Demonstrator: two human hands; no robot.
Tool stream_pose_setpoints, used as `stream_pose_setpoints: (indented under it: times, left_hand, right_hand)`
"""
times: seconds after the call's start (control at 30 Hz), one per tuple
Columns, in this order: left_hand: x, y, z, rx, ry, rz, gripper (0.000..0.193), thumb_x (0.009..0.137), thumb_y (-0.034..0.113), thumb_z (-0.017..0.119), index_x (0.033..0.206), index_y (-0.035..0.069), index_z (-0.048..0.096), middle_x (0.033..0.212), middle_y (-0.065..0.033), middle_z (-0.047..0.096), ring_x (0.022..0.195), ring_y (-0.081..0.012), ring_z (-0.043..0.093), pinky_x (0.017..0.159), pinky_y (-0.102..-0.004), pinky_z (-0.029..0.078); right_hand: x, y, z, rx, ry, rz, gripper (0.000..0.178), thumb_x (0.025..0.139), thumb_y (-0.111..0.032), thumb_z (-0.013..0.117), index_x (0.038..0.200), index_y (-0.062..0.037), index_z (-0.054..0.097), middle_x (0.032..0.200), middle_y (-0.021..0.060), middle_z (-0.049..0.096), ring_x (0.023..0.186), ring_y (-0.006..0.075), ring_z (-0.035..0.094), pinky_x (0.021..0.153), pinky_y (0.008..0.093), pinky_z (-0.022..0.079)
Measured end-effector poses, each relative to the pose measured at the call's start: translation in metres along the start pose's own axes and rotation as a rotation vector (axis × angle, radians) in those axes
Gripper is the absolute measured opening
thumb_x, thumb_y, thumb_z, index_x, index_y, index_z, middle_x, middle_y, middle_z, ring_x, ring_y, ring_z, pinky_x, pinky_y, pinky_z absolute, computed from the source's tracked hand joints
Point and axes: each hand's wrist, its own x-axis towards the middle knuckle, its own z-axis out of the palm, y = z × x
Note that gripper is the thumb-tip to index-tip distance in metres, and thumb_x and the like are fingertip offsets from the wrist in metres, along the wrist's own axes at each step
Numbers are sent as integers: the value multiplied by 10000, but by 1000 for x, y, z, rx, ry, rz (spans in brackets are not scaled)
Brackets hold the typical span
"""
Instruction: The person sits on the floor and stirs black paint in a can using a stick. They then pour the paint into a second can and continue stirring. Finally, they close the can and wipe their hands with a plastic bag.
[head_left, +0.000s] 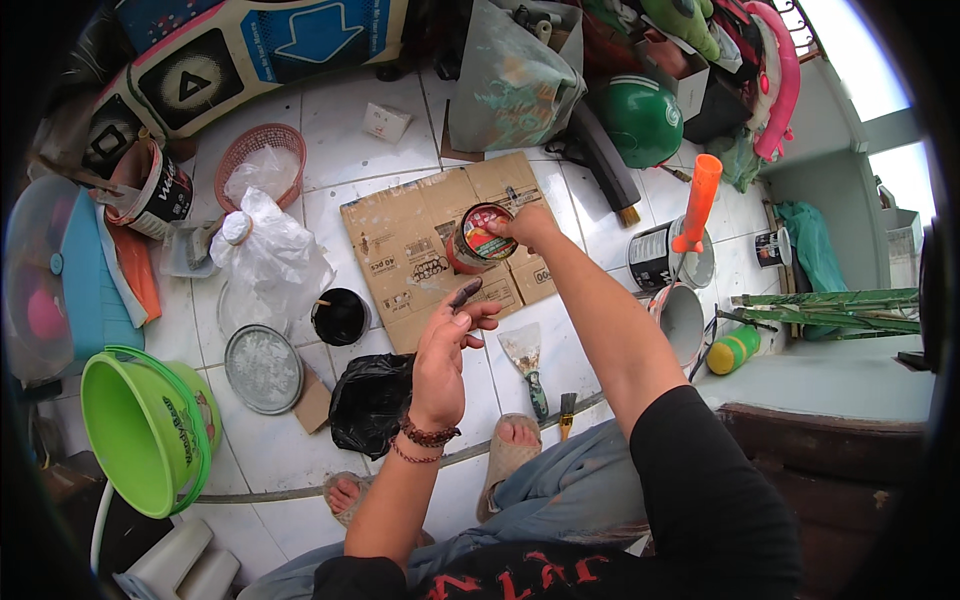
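My right hand (525, 230) is closed on a small round can (478, 245) with a red and dark label, its thumb lying over the coloured face. The can is over a flattened cardboard sheet (400, 225) on the white tiles; whether it touches the sheet I cannot tell. My left hand (440, 365) is raised nearer to me, holding nothing, its fingers apart and dark stains on the fingertips. Below it lies a crumpled black plastic bag (370, 405). A black-filled tub (340, 317) with a stick in it stands to the left.
A scraper (526, 365) and a paintbrush (567, 415) lie near my feet. At left are a round metal lid (263, 368), a green bucket (130, 430) and a clear plastic bag (265, 255). Paint pails (652, 258), an orange-handled tool (700, 200) and a green helmet (640, 120) crowd the right.
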Motion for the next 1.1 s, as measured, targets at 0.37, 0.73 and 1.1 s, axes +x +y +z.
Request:
stream_pose_setpoints:
  times: [0.37,0.73,1.1]
  left_hand:
    - [31,-2,-10,-75,4,-51,610,964,380,412,1426,-18,441,1263,-164,647,1094,-206,579,925,-336,401]
    - [41,4,-12,-38,140,-92,618,971,370,401,1438,-33,425,1266,-183,636,1092,-228,582,934,-336,411]
    - [22,27,21,-338,-144,6,633,1001,438,313,1439,1,448,1336,-226,595,1141,-315,589,941,-409,450]
  right_hand:
    - [13,-11,-14,-72,-123,86,754,638,-643,863,973,22,743,966,163,754,931,284,738,841,369,581]
    - [-7,-22,-8,122,18,127,704,642,-445,936,1105,32,702,1109,216,719,1083,338,692,917,397,565]
    - [10,36,14,242,15,-166,873,638,-779,774,966,29,751,1021,224,734,1015,329,713,874,409,558]
